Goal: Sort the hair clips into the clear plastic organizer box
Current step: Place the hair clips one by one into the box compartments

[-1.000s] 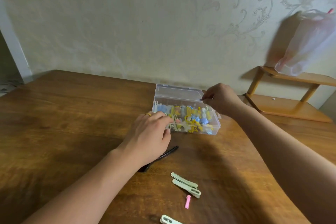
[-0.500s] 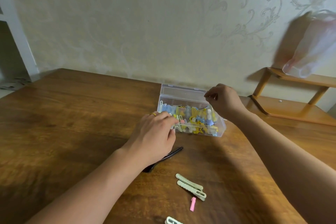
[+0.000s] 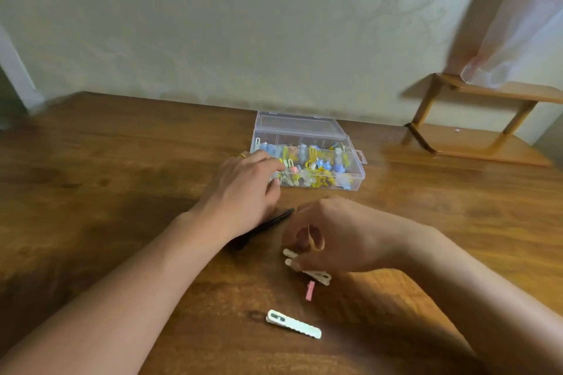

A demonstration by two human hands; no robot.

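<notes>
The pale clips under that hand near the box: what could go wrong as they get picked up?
The right hand is curling its fingers onto two pale green clips lying side by side; it may lift only one or drop one.

The small pink clip lies right beside them and could get knocked away.

The left hand rests at the organizer box, already crowded with clips, so the long ones may not fit easily.

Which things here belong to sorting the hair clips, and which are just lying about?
Belongs to the job:
clear plastic organizer box, lid open
pale green hair clips at the right hand
lone pale green hair clip
small pink clip
black clip by the left hand

Just lying about:
wooden corner shelf
pinkish plastic bag
</notes>
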